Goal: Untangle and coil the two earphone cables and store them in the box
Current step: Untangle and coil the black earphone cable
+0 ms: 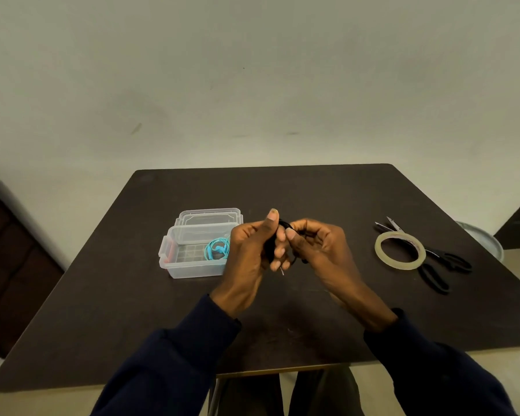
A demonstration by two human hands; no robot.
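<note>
A dark navy, long fabric left sleeve (174, 355) fills the lower left of the frame and a matching right sleeve (433, 370) the lower right, each ending at the wrist. The left hand (246, 253) and right hand (321, 247) are bare. Dull olive-grey trousers (324, 393) show at bottom centre.

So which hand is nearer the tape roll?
Right. The right hand, gripping the black cable, is left of the tape roll with bare table between; the left hand, also gripping it, is farther, beside the box.
</note>
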